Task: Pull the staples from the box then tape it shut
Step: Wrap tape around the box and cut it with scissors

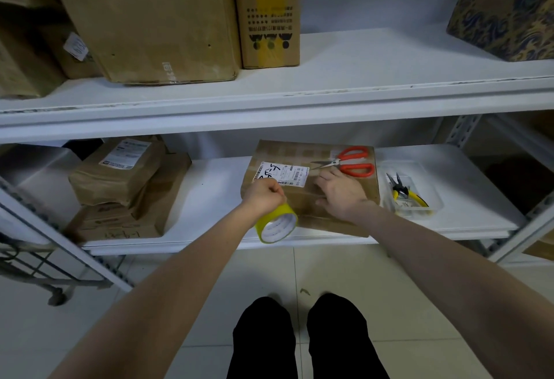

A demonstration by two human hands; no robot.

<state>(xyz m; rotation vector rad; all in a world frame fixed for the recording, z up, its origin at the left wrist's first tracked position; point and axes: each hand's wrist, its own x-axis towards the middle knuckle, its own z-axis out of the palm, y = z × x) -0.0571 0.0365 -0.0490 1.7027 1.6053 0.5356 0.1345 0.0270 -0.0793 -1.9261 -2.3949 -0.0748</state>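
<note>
The box (287, 152) sits at the front edge of the lower shelf (209, 187). The right hand (338, 191) presses flat on it and the left hand (263, 195) grips the tape roll (277, 225).

I judge two risks: the tape could wrinkle, or it could snag the scissors (350, 161) at the box's far right corner.

The shipping label (280, 174) shows a barcode and bold handwriting. Its print is probably too small to read.

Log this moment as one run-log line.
phase: taping | left hand: grips yellow tape roll | right hand: flat on box | scissors: on box | pliers: in clear tray

Left hand (264, 196) curled tight in a grip, right hand (340, 194) flat, palm down, fingers straight
</note>
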